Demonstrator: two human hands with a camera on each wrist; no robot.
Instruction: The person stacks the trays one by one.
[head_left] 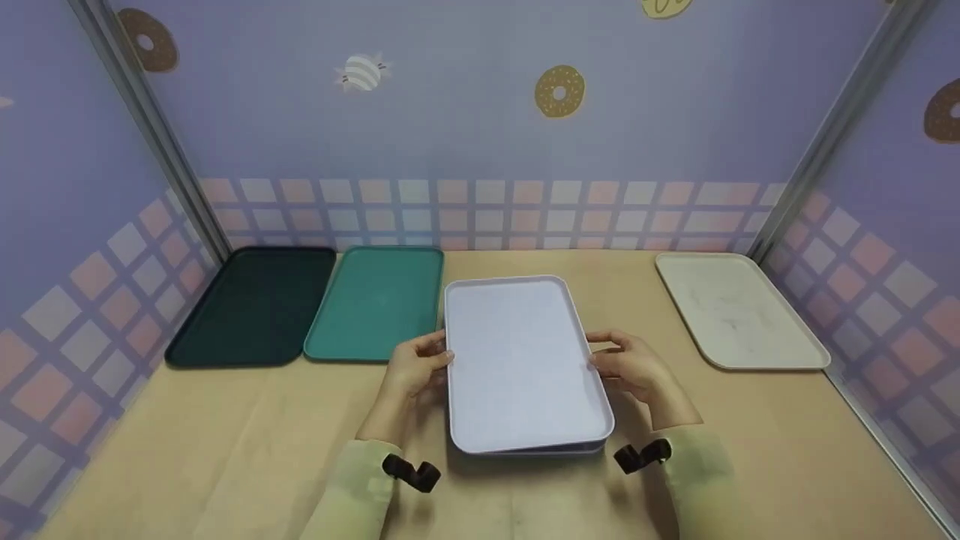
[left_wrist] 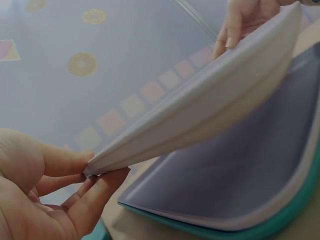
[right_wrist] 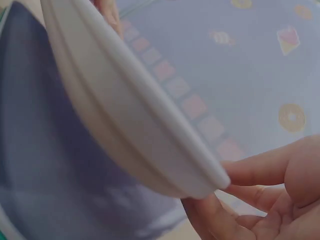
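Both hands hold a white rectangular tray by its long sides, raised over a stack of trays. My left hand pinches the left rim, thumb above and fingers beneath. On the opposite rim, my right hand pinches in the same way. Under the raised tray lies a greyish tray with a pale rim, and a teal rim shows below that one. From the head camera, the raised tray hides most of this stack; a thin strip shows at its near edge.
A black tray and a teal tray lie side by side at the left on the wooden table. At the right lies a cream tray with grey marks. Patterned walls enclose the back and both sides.
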